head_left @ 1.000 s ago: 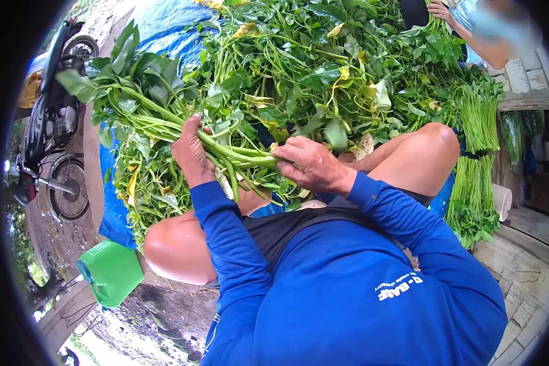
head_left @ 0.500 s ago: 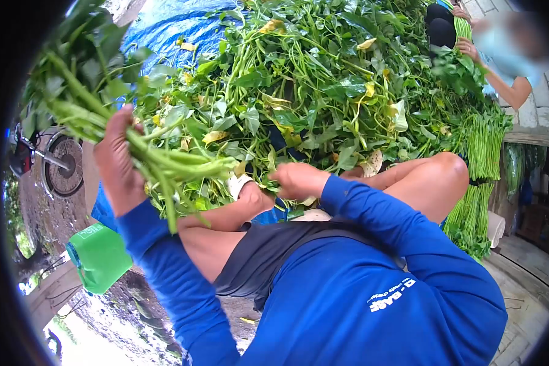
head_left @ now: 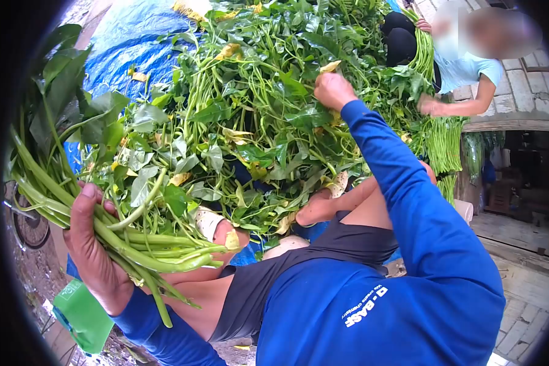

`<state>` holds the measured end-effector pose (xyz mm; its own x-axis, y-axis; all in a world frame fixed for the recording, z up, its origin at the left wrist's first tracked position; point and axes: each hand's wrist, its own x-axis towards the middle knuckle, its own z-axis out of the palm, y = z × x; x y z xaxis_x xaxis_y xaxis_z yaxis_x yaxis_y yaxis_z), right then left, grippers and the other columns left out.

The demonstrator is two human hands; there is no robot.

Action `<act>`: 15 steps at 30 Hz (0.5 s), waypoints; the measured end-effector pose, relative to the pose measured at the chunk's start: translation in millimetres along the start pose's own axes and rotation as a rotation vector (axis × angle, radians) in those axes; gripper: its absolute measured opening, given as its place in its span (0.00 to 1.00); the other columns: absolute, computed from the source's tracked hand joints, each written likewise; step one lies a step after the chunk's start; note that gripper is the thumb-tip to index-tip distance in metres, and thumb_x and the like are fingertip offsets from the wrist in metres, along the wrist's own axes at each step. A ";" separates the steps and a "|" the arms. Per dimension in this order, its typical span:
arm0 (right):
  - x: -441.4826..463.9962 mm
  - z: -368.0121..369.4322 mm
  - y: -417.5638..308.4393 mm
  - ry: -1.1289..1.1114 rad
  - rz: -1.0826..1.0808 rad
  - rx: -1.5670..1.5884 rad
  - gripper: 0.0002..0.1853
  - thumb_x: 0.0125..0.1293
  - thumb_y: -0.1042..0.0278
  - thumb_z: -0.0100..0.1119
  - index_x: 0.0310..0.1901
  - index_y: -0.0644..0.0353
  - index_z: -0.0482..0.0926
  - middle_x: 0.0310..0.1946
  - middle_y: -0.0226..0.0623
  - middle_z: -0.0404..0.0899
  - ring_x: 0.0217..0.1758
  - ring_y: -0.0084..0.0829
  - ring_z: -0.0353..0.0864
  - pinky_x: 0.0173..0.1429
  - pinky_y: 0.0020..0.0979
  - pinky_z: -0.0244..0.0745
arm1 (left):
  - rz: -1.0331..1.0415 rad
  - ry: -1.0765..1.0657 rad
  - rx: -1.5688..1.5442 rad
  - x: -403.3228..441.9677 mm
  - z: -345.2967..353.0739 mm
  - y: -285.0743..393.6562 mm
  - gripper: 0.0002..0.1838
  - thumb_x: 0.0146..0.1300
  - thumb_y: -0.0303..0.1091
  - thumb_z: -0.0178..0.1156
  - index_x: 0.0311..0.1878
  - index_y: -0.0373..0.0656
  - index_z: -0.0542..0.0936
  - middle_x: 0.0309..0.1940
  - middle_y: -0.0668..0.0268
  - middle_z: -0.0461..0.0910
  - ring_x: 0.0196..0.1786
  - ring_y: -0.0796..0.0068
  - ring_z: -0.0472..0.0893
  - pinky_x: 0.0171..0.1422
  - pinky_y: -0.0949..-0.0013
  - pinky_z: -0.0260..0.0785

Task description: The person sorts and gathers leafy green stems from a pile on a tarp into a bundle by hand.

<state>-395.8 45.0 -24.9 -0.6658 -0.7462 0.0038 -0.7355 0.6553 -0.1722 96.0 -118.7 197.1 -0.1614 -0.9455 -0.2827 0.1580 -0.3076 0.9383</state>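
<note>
My left hand [head_left: 97, 250] is wrapped round a bunch of water spinach [head_left: 146, 244], its thick cut stems pointing right and its broad leaves hanging out to the upper left. Stretched out over the big heap of loose water spinach [head_left: 256, 122] is my right hand [head_left: 335, 91], with the fingers curled in at the leaves. A yellow leaf [head_left: 329, 67] shows just beyond its knuckles. What those fingers hold, if anything, is hidden.
Blue tarp [head_left: 128, 61] lies under the heap. Across from me at the right, another person [head_left: 470, 76] handles long stems. Tidy bundles [head_left: 442, 143] lie near that person. A green plastic container [head_left: 82, 317] and a wheel [head_left: 30, 222] are at the left.
My right hand has moved from near my lap out over the heap. My left hand, still round the bunch, appears lower and further left. The other person's lower hand has left the stems.
</note>
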 end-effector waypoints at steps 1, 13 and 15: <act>-6.4 5.9 4.3 -0.028 -0.073 -0.052 0.12 0.67 0.65 0.58 0.42 0.56 0.91 0.48 0.54 0.90 0.54 0.58 0.89 0.61 0.53 0.84 | 0.005 -0.010 0.009 -1.4 2.1 -1.5 0.17 0.70 0.32 0.75 0.57 0.38 0.81 0.41 0.68 0.82 0.41 0.81 0.81 0.45 0.79 0.80; 9.0 -131.6 -4.5 -0.148 -0.245 0.072 0.13 0.74 0.64 0.57 0.49 0.61 0.88 0.44 0.50 0.90 0.48 0.51 0.90 0.59 0.46 0.84 | 0.024 -0.086 0.200 -19.0 29.7 -22.5 0.15 0.66 0.37 0.77 0.46 0.39 0.83 0.31 0.70 0.81 0.30 0.80 0.81 0.35 0.76 0.76; 0.8 -188.9 2.7 -0.041 -0.359 0.069 0.13 0.75 0.64 0.58 0.49 0.63 0.87 0.41 0.47 0.89 0.46 0.43 0.89 0.54 0.42 0.83 | 0.013 -0.086 0.210 -16.8 31.9 -33.1 0.15 0.66 0.39 0.78 0.42 0.39 0.84 0.29 0.69 0.82 0.28 0.79 0.82 0.32 0.76 0.75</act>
<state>-422.1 68.4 160.8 -0.3601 -0.9322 0.0372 -0.9103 0.3424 -0.2327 62.4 -89.3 177.1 -0.2447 -0.9339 -0.2608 -0.0443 -0.2580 0.9651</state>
